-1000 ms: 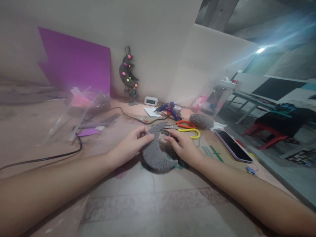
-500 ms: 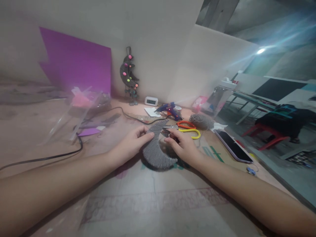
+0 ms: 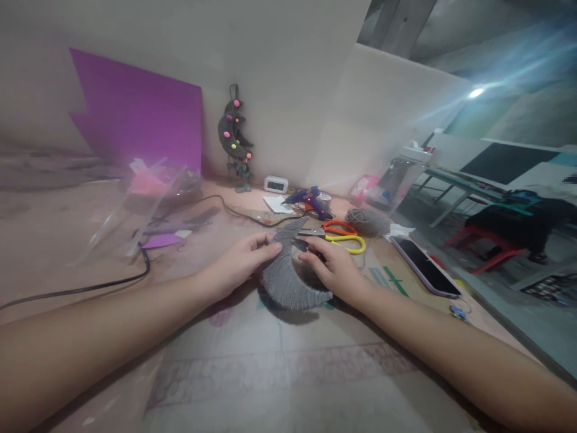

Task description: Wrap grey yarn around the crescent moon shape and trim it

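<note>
Crescent wound in ribbed grey yarn (image 3: 288, 282) is held at the middle of the pinkish table (image 3: 58, 246), well in from its right edge, above a pale sheet with green and reddish print (image 3: 252, 385); the left hand (image 3: 255, 255) grips the upper outer curve, thumb on the face and fingers behind; the right hand (image 3: 331, 264) has thumb and fingers curled together at the hollow of the inner curve, and whether they pinch a yarn end, some small bit or nothing cannot be told; the piece looks light, probably a stiff flat core under soft, grippy winding, so slipping seems unlikely; the narrow tips look weakest, where strands might slide off, and the broad belly seems the best hold, squeezed gently to keep the rows even; its back is hidden, as are the left fingers' ends, and whether it touches the sheet is unclear; just beyond the right hand lie scissors with orange and yellow handles (image 3: 320, 233), their blades partly covered; toward the table's far edge are a navy blue glue gun (image 3: 318, 204) and a loose grey yarn ball (image 3: 367, 221); near the left part of that edge, a clear plastic bag with pink contents (image 3: 151, 183) is blurred; the table's near edge is cut off.
</note>
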The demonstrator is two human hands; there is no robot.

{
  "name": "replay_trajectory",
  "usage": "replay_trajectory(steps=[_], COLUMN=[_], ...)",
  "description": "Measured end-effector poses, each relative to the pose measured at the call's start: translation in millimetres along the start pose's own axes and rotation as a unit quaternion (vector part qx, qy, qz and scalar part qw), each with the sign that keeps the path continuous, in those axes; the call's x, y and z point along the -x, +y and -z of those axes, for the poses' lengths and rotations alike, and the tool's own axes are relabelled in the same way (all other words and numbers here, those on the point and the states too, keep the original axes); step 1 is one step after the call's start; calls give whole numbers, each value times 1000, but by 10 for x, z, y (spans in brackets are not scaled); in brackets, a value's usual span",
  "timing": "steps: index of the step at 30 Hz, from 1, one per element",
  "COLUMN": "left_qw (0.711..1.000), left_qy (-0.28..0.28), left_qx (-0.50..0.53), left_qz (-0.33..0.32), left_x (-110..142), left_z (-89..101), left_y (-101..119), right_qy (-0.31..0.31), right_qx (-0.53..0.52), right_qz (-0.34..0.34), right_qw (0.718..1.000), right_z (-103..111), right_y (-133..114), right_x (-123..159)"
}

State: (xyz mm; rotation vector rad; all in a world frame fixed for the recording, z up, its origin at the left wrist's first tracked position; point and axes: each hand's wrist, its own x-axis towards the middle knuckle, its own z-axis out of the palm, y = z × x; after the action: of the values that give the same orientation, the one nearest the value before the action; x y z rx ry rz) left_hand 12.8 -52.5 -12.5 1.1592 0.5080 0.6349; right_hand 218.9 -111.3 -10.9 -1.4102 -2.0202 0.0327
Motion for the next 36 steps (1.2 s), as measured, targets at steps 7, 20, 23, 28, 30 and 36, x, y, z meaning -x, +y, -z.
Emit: replay_trajectory(steps=[7, 20, 23, 28, 30, 36], left_qw=[999, 999, 999, 999, 999, 1000], left_qy=[17, 30, 30, 33, 34, 27], left_qx=[-36, -38, -35, -41, -33, -7], left_qz=[-5, -7, -10, -13, -9, -6], left_x=[-4, -5, -9, -24, -22, -13], left_z=[-15, -21, -15, -12, -22, -28], left_y=[23, 30, 14, 13, 27, 34], right_qy=[-9, 15, 10, -5, -11, -11], right_qx=[0, 1, 4, 2, -2, 8], right_qz=[-8, 0, 3, -3, -3, -1], right_qw=[1000, 1000, 1000, 1000, 1000, 1000], right_z=[-3, -3, 0, 0, -6, -20], right_y=[25, 5, 9, 10, 14, 26], right_x=[1, 13, 12, 10, 9, 11])
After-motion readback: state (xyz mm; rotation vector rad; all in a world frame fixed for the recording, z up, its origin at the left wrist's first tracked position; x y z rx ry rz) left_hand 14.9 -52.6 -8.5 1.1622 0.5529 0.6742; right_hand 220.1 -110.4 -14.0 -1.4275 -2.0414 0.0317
